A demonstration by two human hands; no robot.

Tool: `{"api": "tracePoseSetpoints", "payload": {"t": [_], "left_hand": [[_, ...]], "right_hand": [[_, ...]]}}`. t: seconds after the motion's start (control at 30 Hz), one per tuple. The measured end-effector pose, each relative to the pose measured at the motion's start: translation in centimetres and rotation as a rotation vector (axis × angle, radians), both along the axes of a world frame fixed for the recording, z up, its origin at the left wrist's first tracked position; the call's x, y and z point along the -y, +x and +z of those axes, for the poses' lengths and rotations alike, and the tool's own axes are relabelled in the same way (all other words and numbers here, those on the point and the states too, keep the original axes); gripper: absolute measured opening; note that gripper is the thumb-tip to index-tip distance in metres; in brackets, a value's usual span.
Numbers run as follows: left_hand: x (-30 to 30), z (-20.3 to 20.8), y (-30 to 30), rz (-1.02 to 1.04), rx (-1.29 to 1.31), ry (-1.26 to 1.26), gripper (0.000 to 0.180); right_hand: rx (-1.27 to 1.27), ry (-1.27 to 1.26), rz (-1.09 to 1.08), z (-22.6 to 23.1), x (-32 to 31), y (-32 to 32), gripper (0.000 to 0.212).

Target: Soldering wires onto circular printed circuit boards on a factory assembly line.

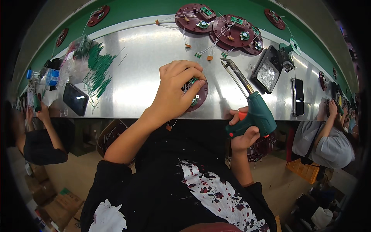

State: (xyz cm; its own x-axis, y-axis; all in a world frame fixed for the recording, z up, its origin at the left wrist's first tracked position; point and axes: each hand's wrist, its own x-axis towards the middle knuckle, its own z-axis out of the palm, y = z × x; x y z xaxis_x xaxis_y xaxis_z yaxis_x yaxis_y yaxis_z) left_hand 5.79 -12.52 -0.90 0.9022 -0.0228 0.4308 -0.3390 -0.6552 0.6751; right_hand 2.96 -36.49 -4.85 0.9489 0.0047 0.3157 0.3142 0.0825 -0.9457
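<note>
My left hand (176,87) is curled over a maroon round disc (201,101) at the bench's near edge. Its thumb and fingertips come together above a small green circuit board (192,81); what they pinch is hidden. Thin white wires show beneath the fingers, and a wire with a small orange-brown part (169,127) hangs past the edge. My right hand (244,133) is closed round a dark green soldering gun (259,116) with a red trigger. The gun's long metal tip points up and away, to the right of the disc and apart from it.
Several maroon discs with wired boards (232,31) overlap at the back. A black tray of clear bits (266,73) and a solder spool (291,48) stand right, near a phone (297,96). Left lie green wires (99,67), another phone (75,99) and a bottle (48,76). People work at both sides.
</note>
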Motion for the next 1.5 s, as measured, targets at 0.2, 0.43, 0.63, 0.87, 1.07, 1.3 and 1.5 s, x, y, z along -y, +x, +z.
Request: {"api": "tracePoseSetpoints", "payload": {"t": [0.2, 0.43, 0.63, 0.87, 1.07, 1.3, 1.5], "left_hand": [[-0.2, 0.3, -0.2, 0.012, -0.005, -0.084, 0.012], [-0.9, -0.5, -0.5, -0.002, -0.057, -0.302, 0.013], [-0.6, -0.2, -0.5, -0.051, 0.0, -0.125, 0.012], [-0.7, -0.1, -0.4, -0.068, -0.032, -0.06, 0.012], [-0.9, -0.3, 0.0, -0.088, -0.006, -0.032, 0.011], [-0.5, -0.5, -0.1, -0.064, -0.009, -0.01, 0.009], [-0.2, -0.5, 0.0, -0.015, 0.003, -0.042, 0.008]], "right_hand": [[-0.007, 0.03, 0.025, 0.3, 0.9, 0.1, 0.083], [0.008, 0.012, 0.006, -0.1, 0.3, -0.1, 0.083], [0.028, 0.017, -0.018, -0.4, 0.3, -0.3, 0.084], [0.009, -0.018, 0.036, -0.5, 0.8, 0.0, 0.084], [0.019, -0.017, 0.007, -0.4, 0.6, 0.2, 0.085], [-0.007, -0.043, -0.029, 0.1, 0.2, 0.1, 0.086], [0.021, -0.11, -0.054, 0.6, 0.3, -0.4, 0.089]]}}
